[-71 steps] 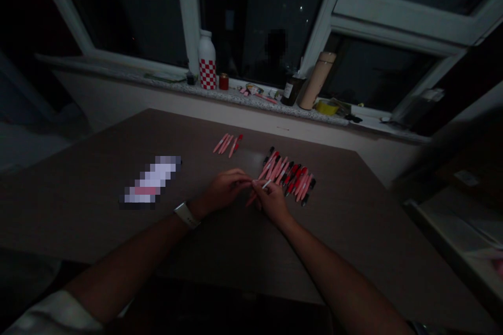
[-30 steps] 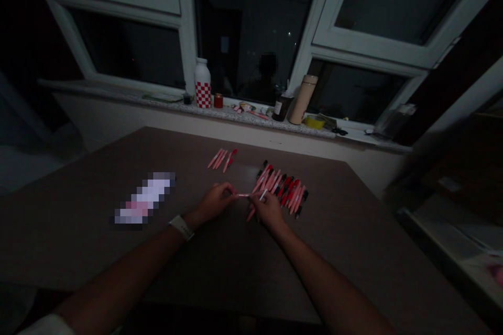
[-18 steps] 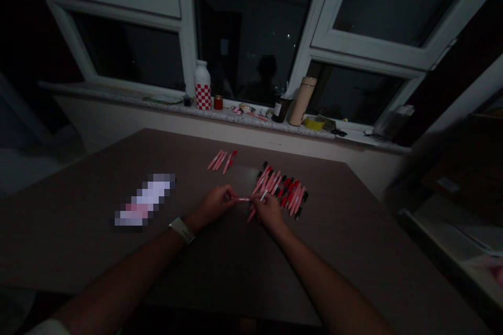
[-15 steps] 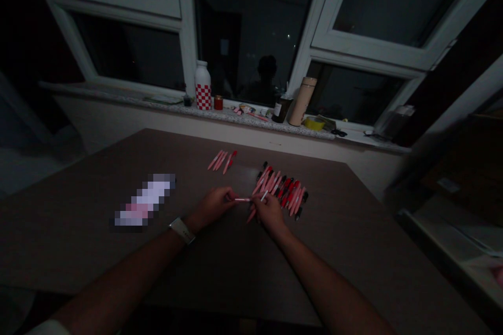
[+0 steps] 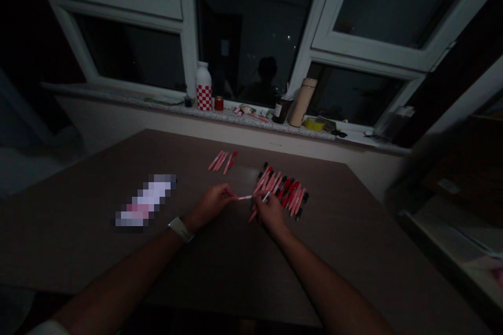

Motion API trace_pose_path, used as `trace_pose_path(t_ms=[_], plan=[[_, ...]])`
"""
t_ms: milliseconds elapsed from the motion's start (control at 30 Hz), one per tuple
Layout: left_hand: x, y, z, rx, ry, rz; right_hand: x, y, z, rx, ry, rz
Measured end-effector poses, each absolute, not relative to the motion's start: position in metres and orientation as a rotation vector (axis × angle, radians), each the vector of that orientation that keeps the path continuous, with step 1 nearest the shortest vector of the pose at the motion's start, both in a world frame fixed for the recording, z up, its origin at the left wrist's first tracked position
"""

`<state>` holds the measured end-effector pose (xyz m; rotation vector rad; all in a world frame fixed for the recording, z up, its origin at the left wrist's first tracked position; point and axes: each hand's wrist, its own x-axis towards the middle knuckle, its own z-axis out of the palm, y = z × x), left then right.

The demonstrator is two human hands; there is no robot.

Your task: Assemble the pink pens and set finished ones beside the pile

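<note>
Both of my hands meet over the middle of a brown table (image 5: 98,251). My left hand (image 5: 211,203), with a watch on its wrist, is closed in a pinch on one end of a thin pale pen part (image 5: 244,198). My right hand (image 5: 268,211) is closed on a pink pen (image 5: 252,215) and also touches the other end of the thin part. Just behind my right hand lies a row of several pink, red and black pens (image 5: 283,188).
A smaller group of pink pens (image 5: 223,160) lies farther back. A blurred flat item (image 5: 146,202) lies on the table's left. The window sill holds a checkered white bottle (image 5: 203,87), a tan flask (image 5: 302,101) and small clutter.
My hands were together at first and have drawn slightly apart, so the thin pale part now shows between them. The view has also tilted a little.
</note>
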<state>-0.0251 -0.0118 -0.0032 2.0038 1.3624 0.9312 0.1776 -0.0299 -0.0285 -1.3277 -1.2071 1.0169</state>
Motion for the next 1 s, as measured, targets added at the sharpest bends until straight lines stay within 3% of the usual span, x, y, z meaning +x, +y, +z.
trace_pose_path(t_ms=[400, 667, 1000], plan=[[-0.027, -0.010, -0.007, 2.032, 1.310, 0.889, 0.179, -0.028, -0.028, -1.443, -1.361, 0.959], [-0.016, -0.024, 0.000, 2.461, 1.065, 0.699, 0.180, -0.029, -0.025, -1.402, -1.419, 0.936], [-0.015, -0.038, 0.004, 2.350, 1.101, 0.566, 0.179, -0.028, -0.029, -1.431, -1.448, 0.860]])
